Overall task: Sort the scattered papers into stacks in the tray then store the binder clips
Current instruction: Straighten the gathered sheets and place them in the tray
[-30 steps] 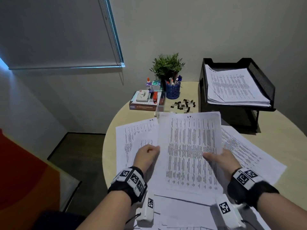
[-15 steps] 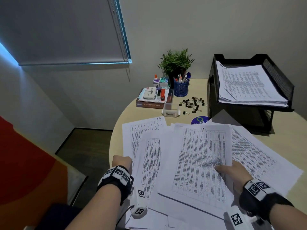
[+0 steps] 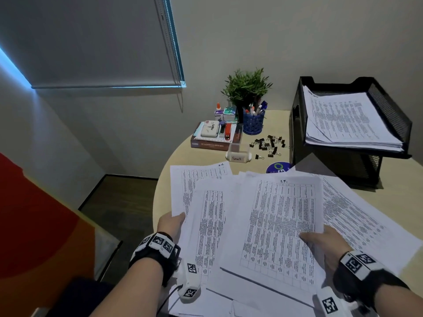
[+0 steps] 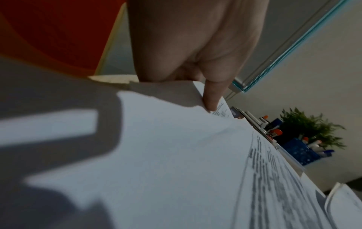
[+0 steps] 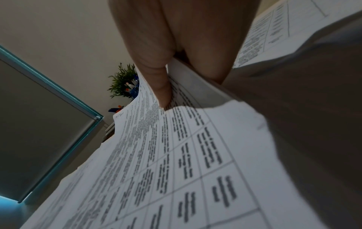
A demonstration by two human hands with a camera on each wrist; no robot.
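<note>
A round table [image 3: 183, 154] with a smooth, pale wood-look top carries a loose fan of thin white printed sheets [image 3: 357, 216], each covered in fine grid tables of dark text. At the far right stands a black wire-mesh paper tray [image 3: 389, 104] with a squared stack of printed pages [image 3: 348, 120] lying in its upper tier. Small black binder clips [image 3: 269, 145] with folded metal handles lie scattered on the bare tabletop just left of the tray. Near them sits a small translucent plastic box [image 3: 238, 155] labelled "Small", and behind that a thick dark hardback book [image 3: 212, 144] with a stamp pad and an orange stapler on top. A blue perforated pen cup [image 3: 253, 123] and a spiky green potted plant [image 3: 247, 88] stand by the wall.

The right hand [image 3: 325, 241] pinches the right edge of a gridded sheet [image 3: 281, 223] that lies uppermost in the fan; the right wrist view shows the thumb [image 5: 156, 80] pressed on the printed face and fingers curled under the paper. The left hand [image 3: 170, 225] pinches the near left corner of another printed sheet [image 3: 206, 220], thumb [image 4: 212, 96] on top at its edge, the remaining fingers hidden beneath.
</note>
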